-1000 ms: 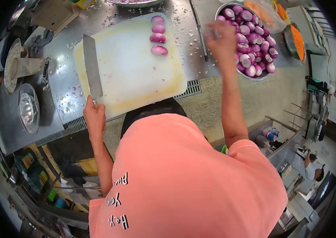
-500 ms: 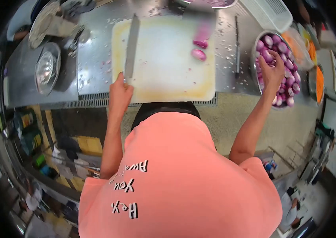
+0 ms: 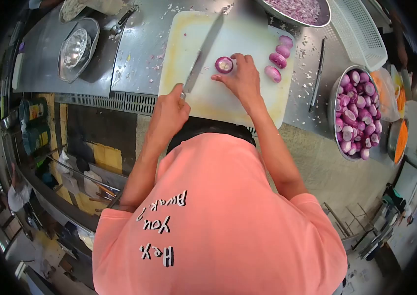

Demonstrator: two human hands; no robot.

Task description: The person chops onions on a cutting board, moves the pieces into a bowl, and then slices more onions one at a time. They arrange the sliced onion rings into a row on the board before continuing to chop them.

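My left hand [image 3: 168, 109] is closed round the handle of a large knife [image 3: 205, 49], whose blade points away over the white cutting board [image 3: 208, 101]. A peeled purple onion [image 3: 224, 65] stands on the board with its pale end up. Just right of this onion is my right hand [image 3: 242, 76], thumb and fingers spread apart, holding nothing. Several more purple onions [image 3: 278, 60] lie in a row along the board's right side.
A metal bowl [image 3: 333, 105] full of onions stands at the right. Beyond the board is a bowl of chopped onion [image 3: 299, 10], beside a white plastic basket [image 3: 366, 37]. A dark rod [image 3: 318, 73] lies right of the board. Metal bowls [image 3: 89, 34] are at the left.
My right hand has moved left from the onion bowl to the board, where an onion now stands near its fingers. The knife in my left hand is tilted further right. The view has shifted.
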